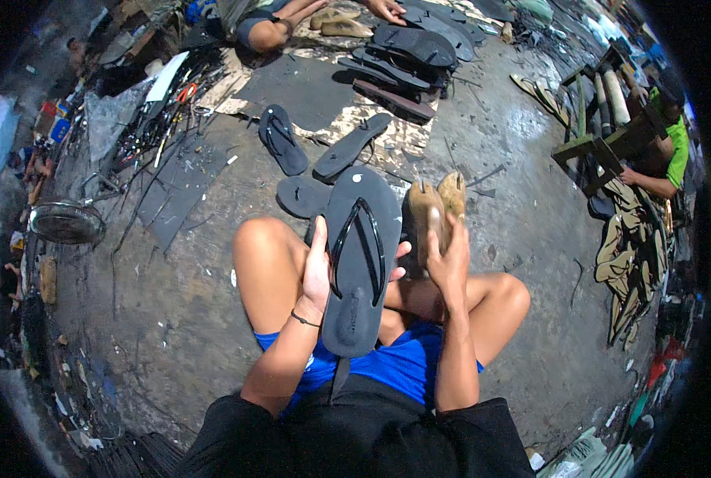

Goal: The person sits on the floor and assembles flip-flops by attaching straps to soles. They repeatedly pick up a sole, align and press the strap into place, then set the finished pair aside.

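My left hand [317, 271] grips a grey flip-flop [355, 247] with shiny black straps, its footbed facing up and its toe end pointing away from me. The fingertips show past the sole's right edge. Just right of it, two worn wooden shoe lasts [425, 209] stand side by side over the floor between my knees. My right hand [449, 255] is on the right-hand last, thumb and fingers on either side of it; its lower part is hidden. Beyond the held flip-flop lie more dark flip-flops: one at the left [284, 139], one tilted [353, 146], and one partly covered [301, 196].
Stacked dark flip-flops [414, 45] lie on a stained sheet ahead, near another person's hand [386, 9]. At right, a person in a green shirt [677, 151] sits by a wooden rack [610, 151] and tan sandal pieces [630, 267]. A fan [67, 221] and scraps lie left.
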Demonstrator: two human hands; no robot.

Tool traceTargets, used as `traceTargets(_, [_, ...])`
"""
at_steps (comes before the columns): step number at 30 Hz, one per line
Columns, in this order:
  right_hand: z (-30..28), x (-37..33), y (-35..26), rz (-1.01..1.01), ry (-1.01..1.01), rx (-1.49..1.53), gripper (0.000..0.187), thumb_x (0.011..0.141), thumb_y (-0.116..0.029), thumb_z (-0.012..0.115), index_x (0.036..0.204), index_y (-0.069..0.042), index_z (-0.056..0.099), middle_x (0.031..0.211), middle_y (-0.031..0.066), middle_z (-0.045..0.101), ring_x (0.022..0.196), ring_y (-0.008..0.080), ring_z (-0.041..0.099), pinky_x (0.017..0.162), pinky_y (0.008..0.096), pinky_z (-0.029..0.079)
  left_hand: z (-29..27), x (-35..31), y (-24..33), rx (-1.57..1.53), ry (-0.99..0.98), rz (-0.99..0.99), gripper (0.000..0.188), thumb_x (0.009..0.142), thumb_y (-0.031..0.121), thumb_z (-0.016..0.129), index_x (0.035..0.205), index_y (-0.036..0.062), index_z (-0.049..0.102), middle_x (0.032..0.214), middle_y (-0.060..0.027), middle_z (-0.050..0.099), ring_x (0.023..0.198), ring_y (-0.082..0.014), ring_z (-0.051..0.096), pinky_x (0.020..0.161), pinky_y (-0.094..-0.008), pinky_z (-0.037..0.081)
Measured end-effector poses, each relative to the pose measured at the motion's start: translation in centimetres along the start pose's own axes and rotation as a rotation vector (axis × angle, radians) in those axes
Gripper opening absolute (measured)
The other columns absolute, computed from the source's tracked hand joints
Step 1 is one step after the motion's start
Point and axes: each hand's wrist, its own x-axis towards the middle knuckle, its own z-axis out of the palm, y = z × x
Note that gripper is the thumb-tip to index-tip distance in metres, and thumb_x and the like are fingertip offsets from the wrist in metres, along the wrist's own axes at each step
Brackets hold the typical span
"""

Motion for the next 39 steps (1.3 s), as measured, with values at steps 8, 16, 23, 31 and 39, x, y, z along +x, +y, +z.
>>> traceTargets(8, [-3.4,4.1,-9.1,-0.320,-0.472,0.314,0.030,0.074,-0.012,0.081,0.100,-0.004,0.068,0.124,0.0220,0.061,0.128,0.0343,0.053,0.101,0.0405,0.045,-1.3,-0.2,-3.1,-0.015,0.126,-0.068,0.079,0.096,0.071,0.023,0.142,0.0111,0.044,0.126,-0.0175,0.061,0.107,-0.0383,0.064,0.094,-0.0670,0.048])
traceTargets(16, [-0.9,4.4,-4.3,-0.261,-0.260,0.212,0.035,0.077,-0.013,0.081,0.107,-0.004,0.068,0.128,0.0216,0.060,0.123,0.0326,0.058,0.099,0.0375,0.047,-2.9,-3.9,-4.4,0.822,0.243,-0.065,0.053,0.089,0.006,0.066,0.137,0.0035,0.044,0.120,-0.0145,0.063,0.105,-0.0231,0.065,0.092,-0.0390,0.054])
traceTargets(23, [1.6,2.3,-0.5,0.165,-0.322,0.449,0.048,0.087,-0.022,0.076,0.125,0.000,0.056,0.122,0.0152,0.057,0.095,0.0196,0.065,0.085,0.0349,0.053,-1.6,5.8,6.5,0.897,0.466,0.329,0.030,0.089,0.006,0.066,0.118,0.0027,0.057,0.104,-0.0085,0.069,0.095,-0.0196,0.068,0.086,-0.0363,0.057])
traceTargets(31, [6.2,2.4,0.8,-0.070,-0.321,-0.013,0.031,0.087,-0.018,0.069,0.111,0.000,0.060,0.106,0.0189,0.063,0.095,0.0332,0.065,0.081,0.0415,0.052,-2.8,10.5,16.7,1.088,0.862,0.754,0.068,0.090,0.028,0.069,0.145,0.0030,0.037,0.129,-0.0105,0.058,0.118,-0.0224,0.056,0.096,-0.0450,0.046])
traceTargets(39, [21.5,12.3,-2.6,-0.661,-0.203,-0.545,0.025,0.085,-0.014,0.058,0.109,-0.008,0.059,0.116,0.0119,0.057,0.106,0.0287,0.054,0.088,0.0396,0.048,-5.5,7.5,11.6,1.208,0.757,0.596,0.037,0.094,0.017,0.065,0.128,0.0069,0.056,0.117,-0.0058,0.067,0.098,-0.0118,0.065,0.080,-0.0250,0.052])
